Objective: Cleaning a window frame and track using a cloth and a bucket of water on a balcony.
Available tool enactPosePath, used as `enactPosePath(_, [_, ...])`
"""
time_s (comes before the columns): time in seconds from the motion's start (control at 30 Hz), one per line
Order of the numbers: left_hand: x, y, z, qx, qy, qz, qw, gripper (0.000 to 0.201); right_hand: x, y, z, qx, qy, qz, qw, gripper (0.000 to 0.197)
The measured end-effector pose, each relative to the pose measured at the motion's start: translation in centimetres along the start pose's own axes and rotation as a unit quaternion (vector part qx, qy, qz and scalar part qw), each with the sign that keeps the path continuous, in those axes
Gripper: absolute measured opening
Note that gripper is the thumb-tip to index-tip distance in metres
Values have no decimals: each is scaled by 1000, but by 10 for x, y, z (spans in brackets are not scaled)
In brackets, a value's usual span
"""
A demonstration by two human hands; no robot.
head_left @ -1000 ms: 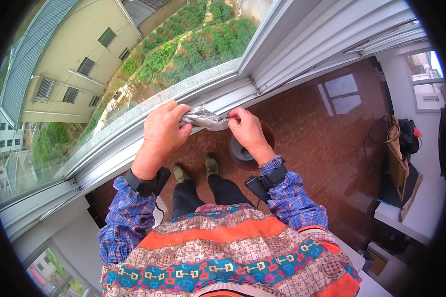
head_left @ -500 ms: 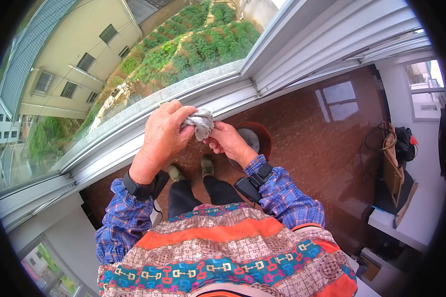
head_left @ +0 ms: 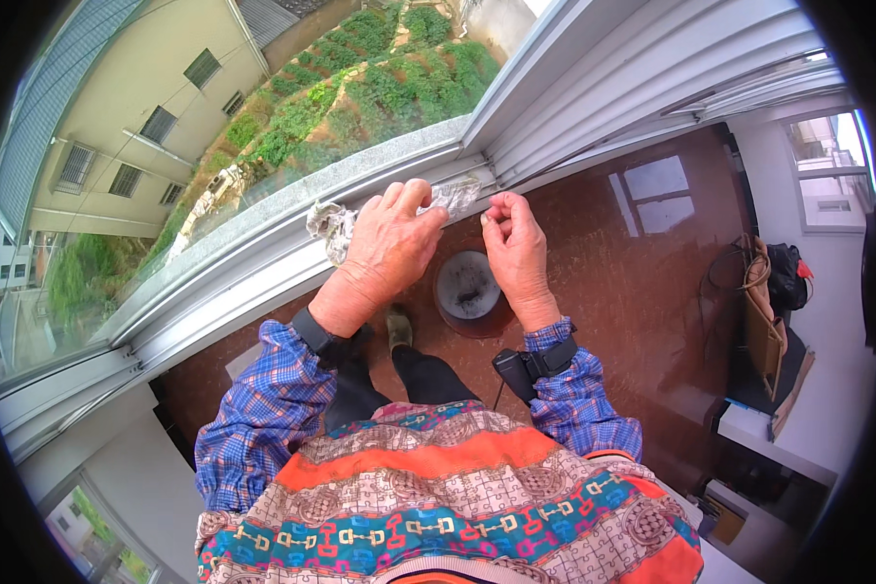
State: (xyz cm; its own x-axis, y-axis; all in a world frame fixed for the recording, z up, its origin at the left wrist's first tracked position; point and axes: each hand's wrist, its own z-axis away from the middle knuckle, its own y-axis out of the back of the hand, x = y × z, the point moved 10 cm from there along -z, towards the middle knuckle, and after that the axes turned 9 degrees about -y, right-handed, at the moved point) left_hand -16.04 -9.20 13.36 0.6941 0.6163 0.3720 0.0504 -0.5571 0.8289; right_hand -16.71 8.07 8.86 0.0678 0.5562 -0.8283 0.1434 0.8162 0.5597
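A grey-white rag (head_left: 333,226) lies along the window's sliding track (head_left: 263,255). My left hand (head_left: 391,232) is closed over its middle, pressing it to the frame; one crumpled end bulges out on the left and a flatter, dirt-marked end stretches to the right. Just beyond that right end is my right hand (head_left: 518,243), its fingers curled in with the thumb against them. Nothing shows in it, and it looks slightly apart from the rag. Both wrists wear black strapped devices.
Below my hands a round reddish-brown bucket (head_left: 472,297) with a grey inside stands on the glossy red-brown floor (head_left: 603,321). Window glass (head_left: 292,127) is on the far left side. Cardboard (head_left: 767,331) and a black bag (head_left: 790,277) lie at the right wall.
The rag, bunched between both hands before, is now spread on the track under my left hand. My right hand has let go and moved right. More of the bucket shows.
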Motion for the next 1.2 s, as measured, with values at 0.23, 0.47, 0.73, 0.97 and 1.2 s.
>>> enactPosePath(0.23, [-17,-64,-35,-35,22,-6,999,32,51,23,60,-58,-35,31,997,20])
enactPosePath(0.47, [-47,-98,-40,-75,96,27,992,19,84,49,110,-67,-97,77,990,15])
enactPosePath(0.73, [-35,-90,-65,47,95,173,979,8,89,45,133,-93,-124,63,986,14])
enactPosePath(0.97, [-43,-101,-54,-27,127,119,984,14,89,51,132,-83,-110,58,989,17])
enactPosePath(1.2, [-31,-101,-64,-17,68,88,994,17,89,49,131,-90,-107,74,987,16])
